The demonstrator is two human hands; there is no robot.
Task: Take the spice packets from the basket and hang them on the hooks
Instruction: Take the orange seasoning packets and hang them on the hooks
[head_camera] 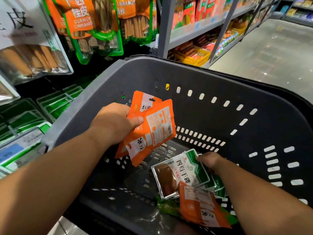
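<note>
Store shelving point(194, 29) and hanging cinnamon packets point(81, 22) are seen behind a grey basket point(220, 78). Two orange spice packets point(155, 128) are held above the basket floor by the left hand point(116, 122), thumb pressed on the front one. A green-and-white packet point(183, 173) lying in the basket is gripped at its corner by the right hand point(210, 161); another orange packet point(198, 206) is noted against it.
</note>
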